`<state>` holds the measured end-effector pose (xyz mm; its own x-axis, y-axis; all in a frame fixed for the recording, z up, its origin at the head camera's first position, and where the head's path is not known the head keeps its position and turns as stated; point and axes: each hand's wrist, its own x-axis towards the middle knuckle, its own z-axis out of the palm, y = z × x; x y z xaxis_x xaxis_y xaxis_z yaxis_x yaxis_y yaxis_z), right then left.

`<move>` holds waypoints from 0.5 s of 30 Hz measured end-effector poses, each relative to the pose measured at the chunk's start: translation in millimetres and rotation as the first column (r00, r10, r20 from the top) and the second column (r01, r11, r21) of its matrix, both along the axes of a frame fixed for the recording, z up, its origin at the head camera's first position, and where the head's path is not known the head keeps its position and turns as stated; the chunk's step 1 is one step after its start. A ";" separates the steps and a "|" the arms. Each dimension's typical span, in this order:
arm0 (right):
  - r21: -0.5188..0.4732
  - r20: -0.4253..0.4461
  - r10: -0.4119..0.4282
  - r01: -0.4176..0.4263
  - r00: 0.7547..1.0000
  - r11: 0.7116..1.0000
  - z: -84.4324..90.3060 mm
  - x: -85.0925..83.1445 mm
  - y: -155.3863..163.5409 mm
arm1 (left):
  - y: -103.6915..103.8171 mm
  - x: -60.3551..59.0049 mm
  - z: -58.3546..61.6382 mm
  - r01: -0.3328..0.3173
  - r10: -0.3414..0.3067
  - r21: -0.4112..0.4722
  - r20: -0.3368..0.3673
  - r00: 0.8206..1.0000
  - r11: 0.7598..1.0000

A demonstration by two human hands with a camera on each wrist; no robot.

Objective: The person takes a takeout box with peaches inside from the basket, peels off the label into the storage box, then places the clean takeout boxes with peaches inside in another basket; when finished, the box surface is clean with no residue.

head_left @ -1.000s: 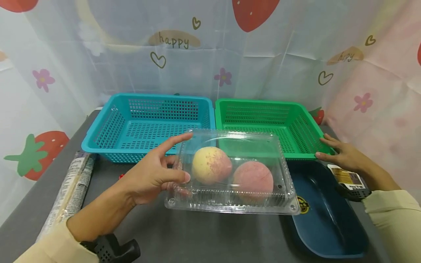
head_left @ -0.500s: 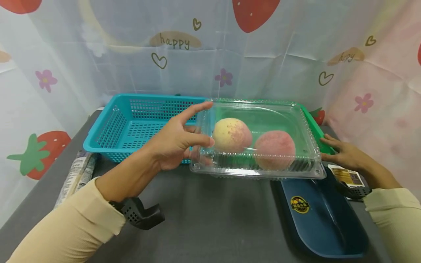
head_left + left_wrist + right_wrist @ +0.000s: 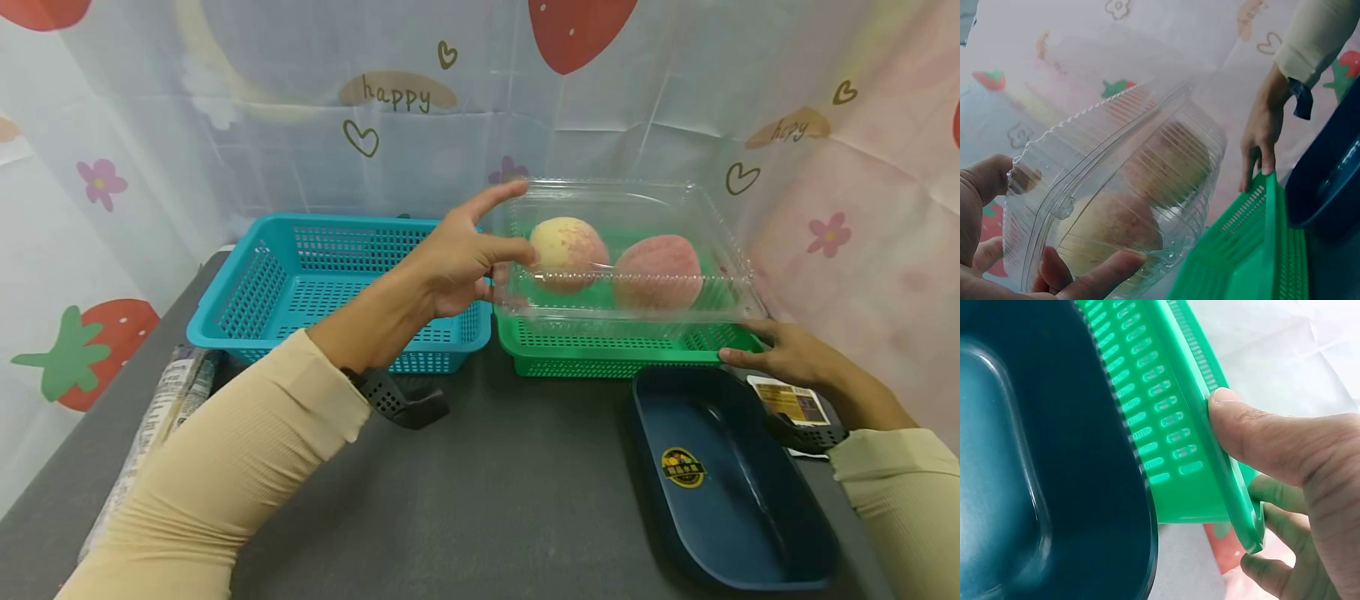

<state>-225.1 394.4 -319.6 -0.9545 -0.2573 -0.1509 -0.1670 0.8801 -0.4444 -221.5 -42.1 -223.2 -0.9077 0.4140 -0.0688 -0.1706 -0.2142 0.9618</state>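
Note:
My left hand [image 3: 465, 258] grips the left end of a clear plastic clamshell box [image 3: 618, 200], thumb on the near side and index finger stretched along the top. Inside lie a yellow-and-pink peach [image 3: 567, 250] and a pinker peach [image 3: 660, 271]. The box is held over the green basket [image 3: 577, 367], slightly tilted, hiding much of its inside. At that basket's right front corner is my right hand [image 3: 802, 358]. In the right wrist view its thumb [image 3: 1241, 425] presses the green rim, with the other fingers around the far side.
A light-blue basket [image 3: 262, 325] stands left of the green one. In front at right is a dark-blue tray [image 3: 738, 492] with a round sticker, beside a package with a brown label [image 3: 791, 402]. A long printed package [image 3: 150, 433] lies along the left. A patterned curtain hangs behind.
My left hand has carried the clamshell box with the peaches away from me and to the right, from the front of the baskets to above the green one. My right hand stays at the basket corner.

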 end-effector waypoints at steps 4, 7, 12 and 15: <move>0.011 0.002 0.003 -0.003 1.000 1.000 1.0 -1.0 0.7 | 9.2 -15.8 -8.4 0.010 -0.010 -0.013 0.002 1.000 1.000; 0.003 0.007 0.014 -0.014 1.000 1.000 1.9 -1.7 1.7 | 15.1 -25.6 -16.3 0.004 -0.004 -0.013 0.015 1.000 1.000; -0.003 0.006 0.032 -0.032 0.999 0.999 1.0 -3.4 2.7 | 22.8 -37.9 -31.5 -0.025 0.025 -0.015 0.038 0.999 1.000; -0.009 0.013 0.032 -0.032 0.999 0.999 0.6 -3.9 3.4 | 27.3 -44.8 -42.1 -0.032 0.033 -0.022 0.043 0.999 0.999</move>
<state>-229.0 397.8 -319.0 -0.9437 -0.2889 -0.1610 -0.1889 0.8704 -0.4547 -266.3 -14.7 -265.3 -0.9166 0.3824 -0.1169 -0.2054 -0.1996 0.9581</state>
